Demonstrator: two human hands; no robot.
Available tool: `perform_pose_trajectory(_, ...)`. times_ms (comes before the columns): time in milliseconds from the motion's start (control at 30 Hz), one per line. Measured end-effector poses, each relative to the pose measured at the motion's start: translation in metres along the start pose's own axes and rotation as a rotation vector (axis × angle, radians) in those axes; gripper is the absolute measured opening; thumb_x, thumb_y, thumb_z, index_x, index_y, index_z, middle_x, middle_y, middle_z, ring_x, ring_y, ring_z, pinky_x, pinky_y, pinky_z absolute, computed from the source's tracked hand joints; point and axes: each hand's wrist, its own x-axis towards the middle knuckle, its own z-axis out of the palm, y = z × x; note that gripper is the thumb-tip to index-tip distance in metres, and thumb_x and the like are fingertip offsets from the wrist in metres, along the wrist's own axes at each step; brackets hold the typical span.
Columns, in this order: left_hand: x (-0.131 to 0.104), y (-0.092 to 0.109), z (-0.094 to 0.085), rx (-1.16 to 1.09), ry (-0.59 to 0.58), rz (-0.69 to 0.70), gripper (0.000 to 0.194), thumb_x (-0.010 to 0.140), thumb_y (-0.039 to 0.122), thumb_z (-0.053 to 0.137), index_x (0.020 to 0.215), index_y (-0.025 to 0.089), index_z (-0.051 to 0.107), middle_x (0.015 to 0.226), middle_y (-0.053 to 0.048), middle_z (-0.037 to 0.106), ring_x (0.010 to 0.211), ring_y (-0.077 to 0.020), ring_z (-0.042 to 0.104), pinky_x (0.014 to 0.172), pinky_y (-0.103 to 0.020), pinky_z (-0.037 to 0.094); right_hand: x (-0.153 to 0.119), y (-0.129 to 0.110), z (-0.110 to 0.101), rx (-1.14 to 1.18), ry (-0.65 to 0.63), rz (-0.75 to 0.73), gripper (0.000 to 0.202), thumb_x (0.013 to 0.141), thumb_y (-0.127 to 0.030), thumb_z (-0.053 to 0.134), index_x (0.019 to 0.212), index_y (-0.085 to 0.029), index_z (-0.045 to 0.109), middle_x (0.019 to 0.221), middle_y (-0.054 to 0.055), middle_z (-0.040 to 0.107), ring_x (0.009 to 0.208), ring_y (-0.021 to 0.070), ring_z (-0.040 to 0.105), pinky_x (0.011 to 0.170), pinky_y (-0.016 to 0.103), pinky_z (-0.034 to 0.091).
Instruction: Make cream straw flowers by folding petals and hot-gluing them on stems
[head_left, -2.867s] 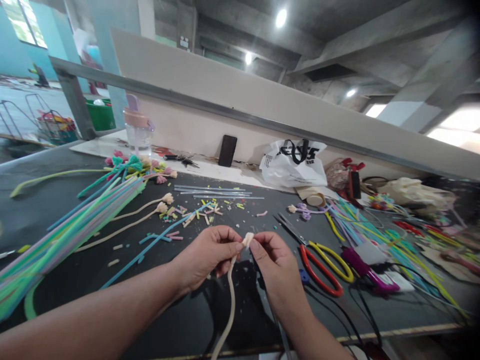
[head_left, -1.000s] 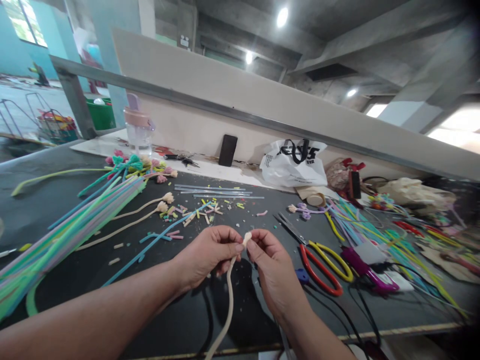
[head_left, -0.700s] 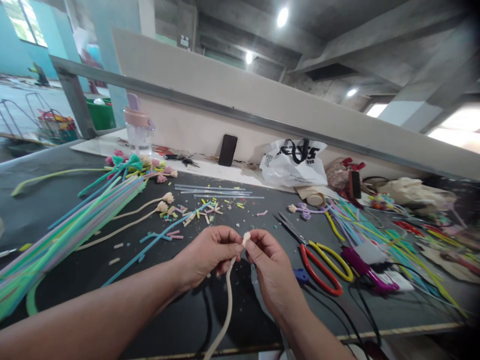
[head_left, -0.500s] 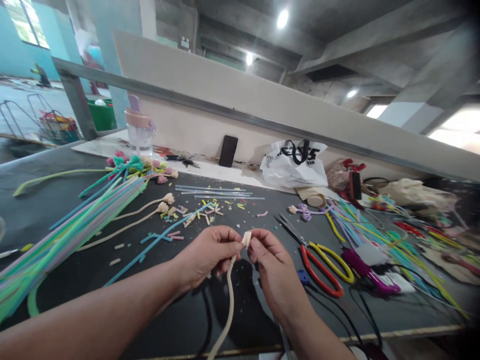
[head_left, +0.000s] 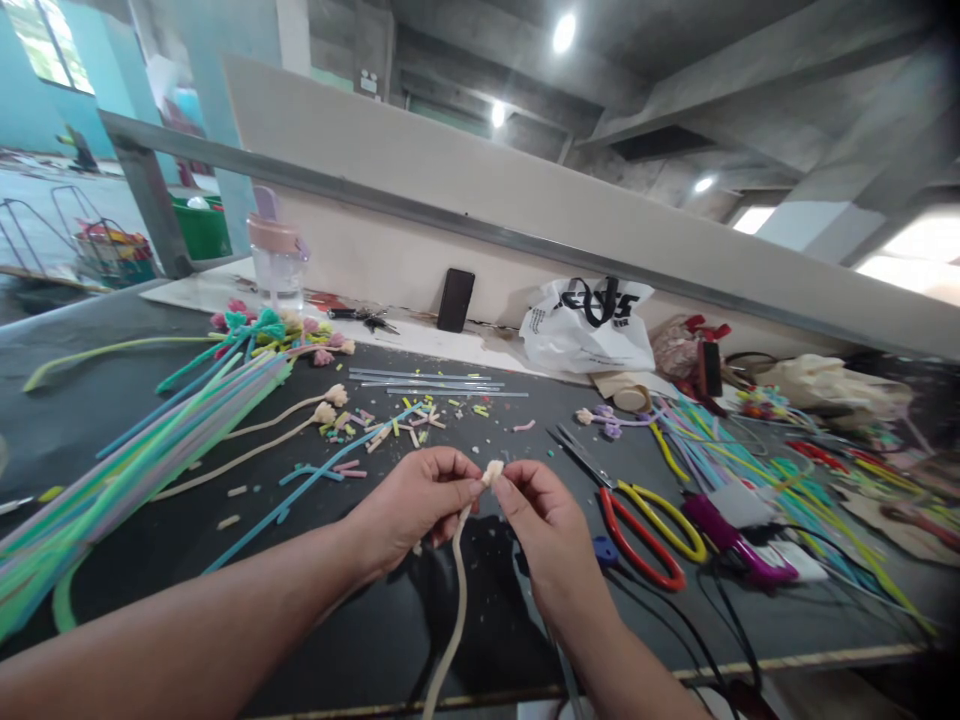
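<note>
Near the front middle of the dark table, my left hand pinches a cream cord just below its bunched, knotted end. My right hand grips the same small end from the other side, thumb against fingertips. The cream tip shows between the two hands, and the cord hangs down past the table's front edge. Scissors with one red and one yellow handle lie open right of my right hand. Left of my hands is a blue strand among small cut pieces.
Colourful cords fill the left side, near two cream cords. Clear sticks lie further back. A bottle, a phone and a white bag stand behind. A purple tool and more cords are right.
The cream end between my fingertips has turned slightly and looks more bunched. Both hands keep their hold in nearly the same place, and the hanging cord has shifted a little.
</note>
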Motion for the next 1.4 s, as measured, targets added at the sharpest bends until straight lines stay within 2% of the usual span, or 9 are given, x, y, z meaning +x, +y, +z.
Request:
perform_pose_trajectory(300, 0.001, -0.001, -0.002, -0.077, -0.024, -0.033, 0.023, 0.071, 0.036, 0.063, 0.069, 0.015, 0.054, 0.052, 0.005, 0.05, 0.034, -0.0026, 0.037, 0.032, -0.013, 0.027, 0.003, -0.004, -0.006, -0.17, -0.01, -0.025, 0.021, 0.078, -0.039, 0.054, 0.077, -0.018, 0.056, 0.066, -0.002, 0.055, 0.06, 0.0132, 0.048, 0.056, 0.023, 0.037)
perform_pose_trajectory(433, 0.005, -0.002, -0.008, -0.097, 0.022, -0.018, 0.023, 0.074, 0.036, 0.061, 0.066, 0.015, 0.054, 0.044, 0.006, 0.043, 0.034, -0.0024, 0.033, 0.034, -0.013, 0.025, 0.006, -0.001, -0.008, -0.61, 0.017, -0.236, 0.013, 0.079, -0.026, 0.052, 0.071, -0.019, 0.058, 0.063, -0.001, 0.059, 0.06, 0.0145, 0.052, 0.063, 0.027, 0.034)
perform_pose_trajectory(567, 0.01, -0.003, -0.013, -0.086, 0.094, -0.004, 0.024, 0.074, 0.035, 0.061, 0.065, 0.015, 0.052, 0.046, 0.006, 0.043, 0.034, -0.0018, 0.032, 0.034, -0.013, 0.022, 0.006, 0.005, -0.001, -1.042, -0.102, -0.392, 0.016, 0.077, -0.01, 0.05, 0.073, -0.019, 0.061, 0.071, 0.001, 0.067, 0.071, 0.0175, 0.059, 0.073, 0.034, 0.026)
perform_pose_trajectory(700, 0.011, -0.002, -0.015, -0.059, 0.119, -0.001, 0.024, 0.074, 0.036, 0.061, 0.065, 0.015, 0.053, 0.045, 0.006, 0.043, 0.035, -0.0018, 0.032, 0.034, -0.013, 0.02, 0.01, -0.002, -0.01, -1.062, -0.155, -0.395, 0.019, 0.081, -0.011, 0.047, 0.08, -0.022, 0.062, 0.078, 0.0, 0.069, 0.077, 0.0171, 0.061, 0.075, 0.034, 0.025)
perform_pose_trajectory(833, 0.011, -0.001, -0.015, -0.057, 0.113, -0.003, 0.026, 0.074, 0.038, 0.06, 0.064, 0.015, 0.053, 0.04, 0.007, 0.04, 0.034, -0.0025, 0.03, 0.035, -0.014, 0.02, 0.02, -0.015, -0.05, -1.06, -0.175, -0.278, 0.017, 0.078, -0.014, 0.047, 0.086, -0.022, 0.06, 0.086, 0.001, 0.067, 0.083, 0.0181, 0.059, 0.076, 0.031, 0.033)
perform_pose_trajectory(1000, 0.011, 0.0, -0.016, -0.07, 0.108, -0.004, 0.026, 0.073, 0.038, 0.062, 0.064, 0.015, 0.053, 0.039, 0.007, 0.039, 0.035, -0.0027, 0.03, 0.035, -0.014, 0.02, 0.017, -0.009, -0.092, -1.103, -0.508, -0.175, 0.045, 0.065, -0.009, 0.049, 0.108, -0.022, 0.054, 0.112, 0.005, 0.058, 0.105, 0.0209, 0.051, 0.088, 0.031, 0.035)
perform_pose_trajectory(1100, 0.01, 0.0, -0.016, -0.091, 0.102, -0.022, 0.025, 0.072, 0.037, 0.063, 0.065, 0.015, 0.054, 0.043, 0.006, 0.043, 0.035, -0.0022, 0.03, 0.035, -0.014, 0.02, 0.009, 0.001, -0.097, -1.178, -0.535, -0.141, 0.061, 0.06, -0.006, 0.049, 0.119, -0.02, 0.047, 0.123, 0.008, 0.052, 0.115, 0.0238, 0.045, 0.096, 0.036, 0.03)
perform_pose_trajectory(1200, 0.01, 0.0, -0.016, -0.091, 0.1, -0.03, 0.025, 0.072, 0.037, 0.063, 0.066, 0.014, 0.054, 0.045, 0.006, 0.044, 0.035, -0.002, 0.03, 0.035, -0.014, 0.02, 0.005, 0.006, -0.094, -1.23, -0.522, -0.124, 0.067, 0.058, -0.004, 0.048, 0.124, -0.018, 0.044, 0.127, 0.011, 0.049, 0.118, 0.0257, 0.042, 0.098, 0.038, 0.028)
perform_pose_trajectory(1400, 0.011, 0.001, -0.017, -0.077, 0.088, -0.018, 0.026, 0.075, 0.036, 0.06, 0.064, 0.015, 0.052, 0.038, 0.007, 0.038, 0.034, -0.0028, 0.029, 0.036, -0.015, 0.02, 0.008, 0.01, -0.084, -1.299, -0.496, -0.188, 0.063, 0.054, 0.002, 0.044, 0.115, -0.013, 0.05, 0.113, 0.014, 0.056, 0.11, 0.0254, 0.048, 0.091, 0.034, 0.034)
